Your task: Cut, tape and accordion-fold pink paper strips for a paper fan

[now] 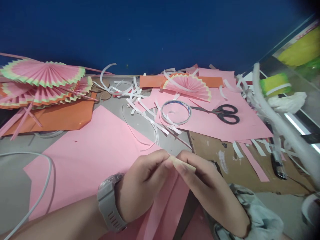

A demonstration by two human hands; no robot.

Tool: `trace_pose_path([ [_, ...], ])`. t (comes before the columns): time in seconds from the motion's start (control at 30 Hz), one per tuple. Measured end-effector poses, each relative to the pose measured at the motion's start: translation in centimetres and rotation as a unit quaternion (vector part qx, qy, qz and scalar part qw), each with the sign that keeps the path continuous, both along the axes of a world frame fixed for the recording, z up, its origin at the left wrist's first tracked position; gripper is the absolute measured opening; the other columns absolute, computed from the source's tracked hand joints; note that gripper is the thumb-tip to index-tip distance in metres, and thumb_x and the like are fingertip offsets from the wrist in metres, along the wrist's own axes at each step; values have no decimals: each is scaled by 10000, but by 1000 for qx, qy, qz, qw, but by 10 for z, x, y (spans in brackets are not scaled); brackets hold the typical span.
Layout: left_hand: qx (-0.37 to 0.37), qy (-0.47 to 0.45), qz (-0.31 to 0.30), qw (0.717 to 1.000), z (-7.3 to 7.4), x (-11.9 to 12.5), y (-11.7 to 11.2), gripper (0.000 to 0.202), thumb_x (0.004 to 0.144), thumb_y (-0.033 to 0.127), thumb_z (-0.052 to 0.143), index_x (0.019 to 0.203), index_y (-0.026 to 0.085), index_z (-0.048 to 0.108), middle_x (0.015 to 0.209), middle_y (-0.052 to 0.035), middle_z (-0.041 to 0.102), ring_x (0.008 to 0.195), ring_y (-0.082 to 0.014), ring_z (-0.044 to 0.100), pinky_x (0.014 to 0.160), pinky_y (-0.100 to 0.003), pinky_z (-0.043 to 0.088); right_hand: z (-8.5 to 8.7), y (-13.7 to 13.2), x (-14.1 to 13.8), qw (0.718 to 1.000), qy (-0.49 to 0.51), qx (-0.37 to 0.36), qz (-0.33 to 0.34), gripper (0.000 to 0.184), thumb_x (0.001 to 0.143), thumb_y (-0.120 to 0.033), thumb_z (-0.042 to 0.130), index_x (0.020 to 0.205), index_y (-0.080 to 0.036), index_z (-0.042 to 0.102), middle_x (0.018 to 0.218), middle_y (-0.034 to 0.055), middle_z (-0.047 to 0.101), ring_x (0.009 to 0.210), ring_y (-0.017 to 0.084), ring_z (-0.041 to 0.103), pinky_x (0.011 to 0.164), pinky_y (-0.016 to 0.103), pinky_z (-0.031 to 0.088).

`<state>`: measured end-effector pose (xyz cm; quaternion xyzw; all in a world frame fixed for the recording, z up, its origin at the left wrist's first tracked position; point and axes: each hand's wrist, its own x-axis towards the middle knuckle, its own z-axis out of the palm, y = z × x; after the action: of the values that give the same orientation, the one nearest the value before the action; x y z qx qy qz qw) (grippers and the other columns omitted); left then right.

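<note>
Clamped between fingers of left hand (143,186) and right hand (210,187), above near edge of surface (15,180): cream strip (183,164); long axis left-right, mostly along right fingers.

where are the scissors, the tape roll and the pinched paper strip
scissors (219,112), head view, where the blades meet the handles
tape roll (176,101), head view, far rim
paper strip (186,166), head view, bare middle
</note>
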<state>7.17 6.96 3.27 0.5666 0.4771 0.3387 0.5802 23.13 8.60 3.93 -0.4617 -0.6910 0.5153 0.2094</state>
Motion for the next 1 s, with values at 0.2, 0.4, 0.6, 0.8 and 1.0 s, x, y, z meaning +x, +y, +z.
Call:
trace_pose_path([
  [0.2, -9, -8, 0, 1000, -1, -1, 1, 305, 921, 333, 367, 680, 169, 454, 645, 34, 400, 616, -96, 367, 583, -219, 339, 0, 1, 0, 1000, 11, -7, 2, 356, 938, -363, 343, 629, -202, 267, 596, -57, 242, 521, 89, 264, 458, 226, 232],
  [0.4, -5, 9, -1, 1000, 0, 0, 2, 294, 922, 315, 364, 693, 165, 473, 664, 21, 432, 644, -107, 395, 609, -230, 341, 2, 2, -1, 999, -3, -37, 9, 365, 920, -378, 381, 632, -207, 236, 607, -52, 219, 522, 92, 248, 448, 233, 221],
  [0.6, -8, -15, 16, 1000, 3, 0, -1, 324, 930, 314, 335, 642, 179, 394, 645, 32, 357, 622, -104, 353, 597, -228, 339, 2, 1, 0, 1000, -8, -26, -15, 351, 916, -376, 382, 630, -206, 273, 606, -46, 245, 514, 93, 265, 442, 232, 249],
  [0.8, -20, 20, -27, 999, -2, 2, -3, 307, 910, 349, 384, 670, 171, 455, 605, 29, 428, 564, -100, 384, 513, -233, 304, 5, 4, 1, 994, -27, 37, -101, 349, 919, -348, 394, 626, -204, 271, 607, -43, 269, 534, 102, 304, 472, 217, 282],
  [1.0, -21, 55, -49, 997, -4, 2, -2, 307, 919, 331, 353, 654, 180, 387, 603, 35, 428, 559, -96, 405, 505, -233, 313, 3, 6, 0, 994, -46, 51, -89, 253, 911, -323, 405, 688, -204, 419, 655, -35, 383, 614, 112, 408, 539, 210, 341],
])
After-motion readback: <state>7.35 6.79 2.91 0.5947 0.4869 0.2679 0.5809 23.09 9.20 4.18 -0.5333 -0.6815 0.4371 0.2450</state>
